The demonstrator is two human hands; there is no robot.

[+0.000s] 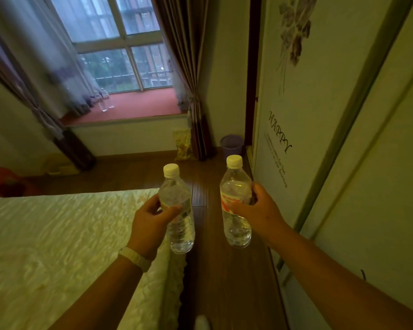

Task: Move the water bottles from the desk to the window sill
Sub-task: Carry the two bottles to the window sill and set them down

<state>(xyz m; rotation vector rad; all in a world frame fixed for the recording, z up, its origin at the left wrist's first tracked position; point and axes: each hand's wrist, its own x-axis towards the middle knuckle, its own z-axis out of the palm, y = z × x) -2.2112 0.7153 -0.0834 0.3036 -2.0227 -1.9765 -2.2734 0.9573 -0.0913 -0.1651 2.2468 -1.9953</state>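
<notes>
Each hand, left (150, 225) and right (260, 208), has fingers clenched round a clear plastic white-capped water bottle (178, 210) (236, 201), well short of the red window sill (138, 108); a loosened hold could drop one.

Quilted bed (57, 234), purple bin (231, 144), brown curtain (191, 75), wardrobe door (303, 103), wooden floor (224, 282)

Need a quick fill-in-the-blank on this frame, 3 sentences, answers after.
1. Each hand holds one water bottle; the left hand wears a white ____ on its wrist.
2. The bottle in the right hand carries a red and white ____, and both bottles have white caps.
3. Bottles already stand on the red window sill, near the ____ curtain.

Answers: band; label; left
</notes>
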